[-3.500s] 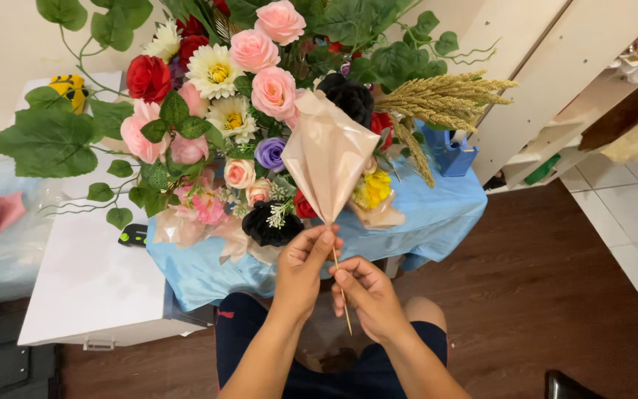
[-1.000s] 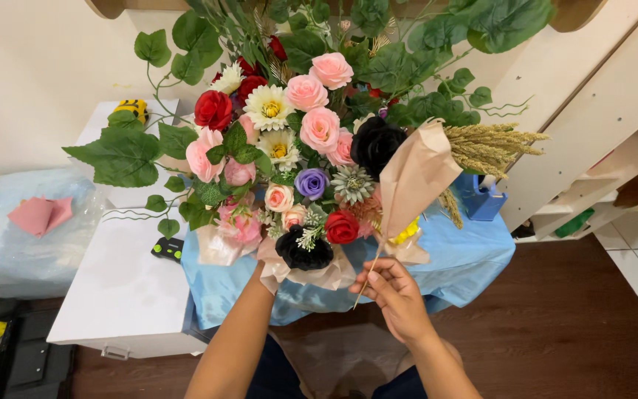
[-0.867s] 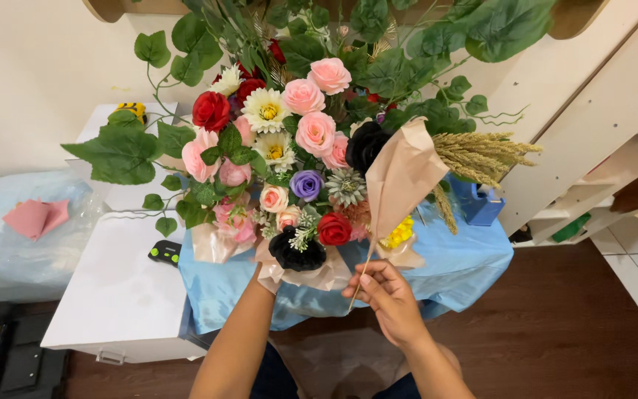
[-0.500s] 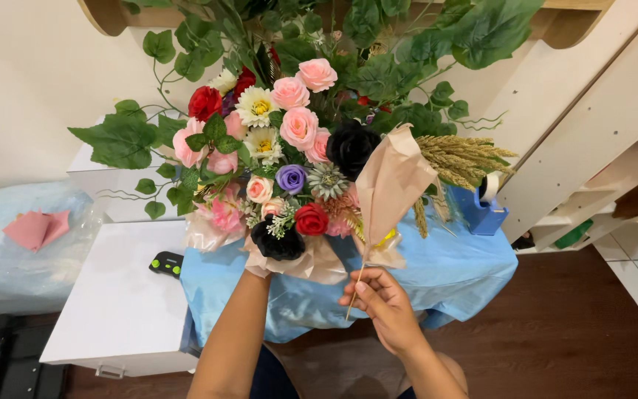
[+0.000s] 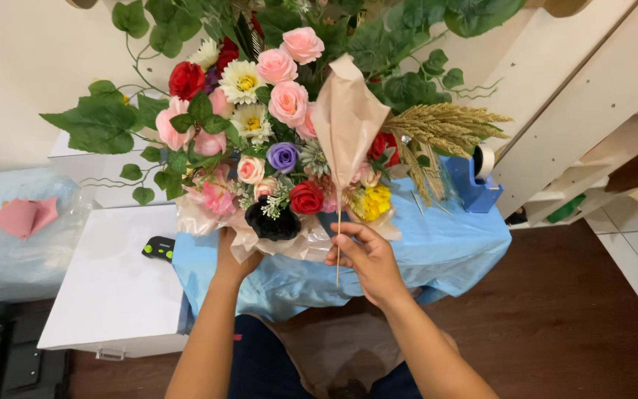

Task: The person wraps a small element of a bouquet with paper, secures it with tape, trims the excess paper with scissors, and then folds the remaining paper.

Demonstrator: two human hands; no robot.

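Note:
My right hand [image 5: 363, 258] pinches a thin wooden stick topped with a folded beige paper cone [image 5: 347, 122]. The cone stands upright in front of the bouquet's right half. My left hand [image 5: 232, 260] grips the bouquet [image 5: 260, 140] from below, at its beige paper wrap. The bouquet has pink and red roses, white daisies, a purple rose, a black flower, yellow blooms, green ivy leaves and dried wheat stalks [image 5: 444, 125] on the right.
A table under a light blue cloth [image 5: 444, 244] lies beneath the bouquet, with a blue tape dispenser [image 5: 475, 185] on it. A white box [image 5: 108, 284] with a small black and green device [image 5: 158, 247] stands at left. White shelving rises at right.
The paper cone on its stick has moved left and upright, from the bouquet's right edge to in front of its flowers. The view has shifted closer.

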